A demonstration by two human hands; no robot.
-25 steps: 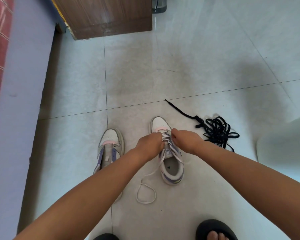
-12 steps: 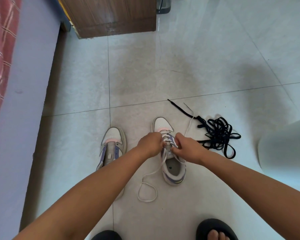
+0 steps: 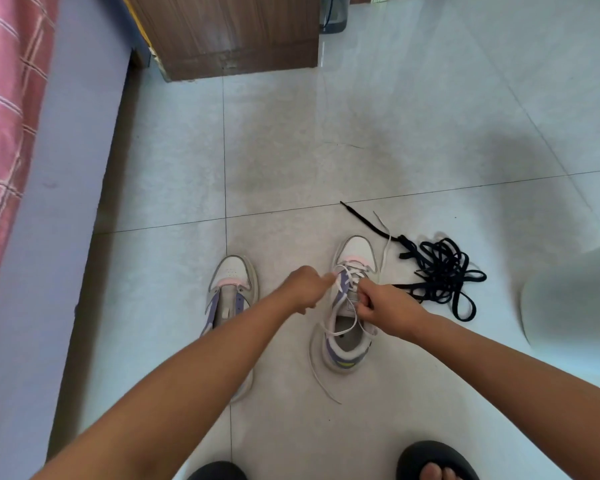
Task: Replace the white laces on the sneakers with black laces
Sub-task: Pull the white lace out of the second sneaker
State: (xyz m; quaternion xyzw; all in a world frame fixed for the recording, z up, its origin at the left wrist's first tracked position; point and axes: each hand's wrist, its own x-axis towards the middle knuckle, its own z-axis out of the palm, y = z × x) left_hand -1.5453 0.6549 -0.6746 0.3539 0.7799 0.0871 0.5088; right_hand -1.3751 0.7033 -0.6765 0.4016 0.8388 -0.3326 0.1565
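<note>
Two white, grey and purple sneakers stand on the tile floor. The left sneaker (image 3: 230,292) has no lace and is partly hidden by my left forearm. The right sneaker (image 3: 352,327) still carries a white lace (image 3: 317,372), loosened, with one end trailing on the floor toward me and another end lying past the toe. My left hand (image 3: 303,287) pinches the lace at the shoe's left eyelets. My right hand (image 3: 381,303) is closed on the lace over the tongue. A tangled pile of black laces (image 3: 440,271) lies just right of this shoe.
A wooden cabinet (image 3: 229,32) stands at the back. A bed with a purple side and pink checked cover (image 3: 11,133) runs along the left. A pale rounded object (image 3: 575,299) sits at the right edge. My feet in black slippers (image 3: 433,459) are at the bottom.
The white lace has come looser: its floor loop has straightened into a free end, and another end now lies beyond the toe. My right hand pulled back toward the tongue.
</note>
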